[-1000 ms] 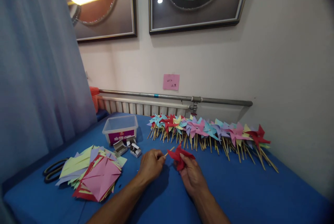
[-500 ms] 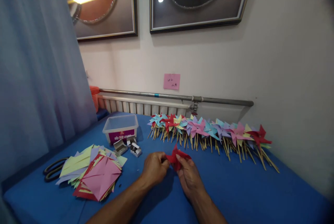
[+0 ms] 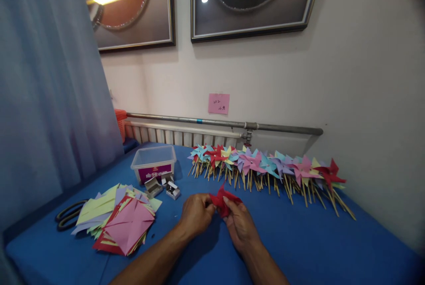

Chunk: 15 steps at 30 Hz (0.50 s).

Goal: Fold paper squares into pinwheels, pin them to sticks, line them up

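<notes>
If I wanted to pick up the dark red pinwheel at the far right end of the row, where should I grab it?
Probably by its wooden stick, coming from the near right side. The dark red pinwheel lies with its paper head toward the wall and overlapping its neighbours, while the stick points out toward the open blue table. Pinching the stick between your fingers keeps the folded paper from getting crushed.

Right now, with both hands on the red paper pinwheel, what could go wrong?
1. The left hand and right hand pinch the red pinwheel tightly from both sides; the thin paper may crease or tear.
2. The small open metal boxes lie close to the left hand; a sideways move could knock them and perhaps spill them.
3. The row of finished pinwheels lies just beyond the hands; a forward reach could disturb it.
</notes>
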Each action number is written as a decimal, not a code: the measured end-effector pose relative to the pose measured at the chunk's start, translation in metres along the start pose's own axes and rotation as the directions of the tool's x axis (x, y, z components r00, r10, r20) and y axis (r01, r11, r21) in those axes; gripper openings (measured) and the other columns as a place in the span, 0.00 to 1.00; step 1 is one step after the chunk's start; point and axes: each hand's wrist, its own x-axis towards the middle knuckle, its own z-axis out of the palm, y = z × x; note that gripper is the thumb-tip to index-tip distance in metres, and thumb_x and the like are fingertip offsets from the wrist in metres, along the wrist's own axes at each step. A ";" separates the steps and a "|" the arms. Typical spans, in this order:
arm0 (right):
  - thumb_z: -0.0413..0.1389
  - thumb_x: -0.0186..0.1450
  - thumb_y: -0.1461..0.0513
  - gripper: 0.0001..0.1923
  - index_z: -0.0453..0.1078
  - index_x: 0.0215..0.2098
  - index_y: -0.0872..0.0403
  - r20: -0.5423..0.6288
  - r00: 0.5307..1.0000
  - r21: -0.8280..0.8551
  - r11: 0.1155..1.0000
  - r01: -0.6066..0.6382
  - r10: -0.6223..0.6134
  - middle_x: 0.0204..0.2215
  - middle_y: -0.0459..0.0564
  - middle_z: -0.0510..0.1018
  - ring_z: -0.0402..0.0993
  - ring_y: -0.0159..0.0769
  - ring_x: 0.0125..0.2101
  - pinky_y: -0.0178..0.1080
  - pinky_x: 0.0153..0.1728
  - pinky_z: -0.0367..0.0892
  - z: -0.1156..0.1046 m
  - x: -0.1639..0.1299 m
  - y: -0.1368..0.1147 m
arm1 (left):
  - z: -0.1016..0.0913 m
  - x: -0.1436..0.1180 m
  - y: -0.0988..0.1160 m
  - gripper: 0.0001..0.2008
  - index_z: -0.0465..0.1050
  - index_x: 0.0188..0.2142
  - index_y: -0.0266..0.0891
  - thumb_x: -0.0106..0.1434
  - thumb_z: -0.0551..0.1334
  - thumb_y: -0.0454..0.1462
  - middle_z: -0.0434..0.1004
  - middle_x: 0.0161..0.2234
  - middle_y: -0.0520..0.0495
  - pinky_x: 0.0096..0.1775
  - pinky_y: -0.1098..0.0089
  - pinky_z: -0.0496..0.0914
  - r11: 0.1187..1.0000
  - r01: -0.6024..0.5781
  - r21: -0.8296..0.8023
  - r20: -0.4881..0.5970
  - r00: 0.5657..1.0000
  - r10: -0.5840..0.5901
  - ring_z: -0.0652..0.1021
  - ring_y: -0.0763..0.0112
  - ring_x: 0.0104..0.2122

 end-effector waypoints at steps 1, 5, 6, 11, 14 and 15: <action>0.76 0.46 0.57 0.16 0.80 0.29 0.53 0.003 1.000 -0.002 1.000 -0.004 0.004 0.27 0.48 0.84 0.79 0.39 0.30 0.40 0.36 0.72 0.000 0.000 0.000 | 0.000 0.000 0.000 0.09 0.80 0.28 0.40 0.60 0.60 0.36 0.73 0.22 0.55 0.29 0.71 0.54 1.000 0.001 0.004 0.000 1.000 -0.001 0.69 0.74 0.25; 0.76 0.46 0.57 0.16 0.80 0.29 0.53 0.003 1.000 0.000 1.000 -0.007 0.007 0.27 0.47 0.84 0.79 0.38 0.30 0.40 0.36 0.72 0.000 0.000 0.000 | -0.002 0.000 0.002 0.09 0.78 0.27 0.39 0.60 0.60 0.36 0.73 0.22 0.55 0.29 0.72 0.54 1.000 -0.004 -0.010 0.005 1.000 0.004 0.70 0.74 0.25; 0.76 0.46 0.57 0.15 0.80 0.29 0.52 0.002 1.000 0.000 1.000 -0.006 0.006 0.27 0.47 0.84 0.79 0.38 0.30 0.40 0.37 0.72 0.000 0.000 0.000 | -0.002 0.000 0.002 0.09 0.78 0.27 0.39 0.60 0.59 0.36 0.73 0.22 0.55 0.29 0.72 0.54 1.000 -0.001 -0.009 0.001 1.000 0.001 0.70 0.75 0.24; 0.76 0.45 0.56 0.15 0.81 0.29 0.52 0.017 1.000 0.006 1.000 0.001 -0.001 0.28 0.47 0.85 0.79 0.39 0.31 0.41 0.39 0.72 0.001 -0.001 -0.001 | -0.002 0.000 0.003 0.10 0.79 0.28 0.39 0.60 0.59 0.36 0.73 0.22 0.55 0.28 0.71 0.53 1.000 -0.001 -0.008 -0.002 1.000 0.001 0.70 0.74 0.24; 0.76 0.46 0.56 0.15 0.81 0.29 0.51 0.028 1.000 0.007 1.000 0.001 -0.001 0.28 0.47 0.84 0.79 0.39 0.31 0.41 0.39 0.72 0.001 0.000 -0.002 | -0.003 -0.001 0.003 0.09 0.80 0.28 0.39 0.60 0.60 0.36 0.74 0.23 0.54 0.29 0.71 0.54 1.000 -0.009 -0.018 0.002 1.000 0.009 0.70 0.74 0.25; 0.76 0.46 0.56 0.15 0.81 0.29 0.51 0.028 1.000 0.008 1.000 0.001 -0.002 0.27 0.47 0.84 0.79 0.39 0.31 0.41 0.39 0.72 0.001 0.000 -0.002 | -0.002 0.000 0.003 0.09 0.79 0.28 0.39 0.60 0.60 0.36 0.74 0.23 0.54 0.29 0.72 0.54 1.000 -0.004 -0.019 -0.001 1.000 0.004 0.70 0.74 0.25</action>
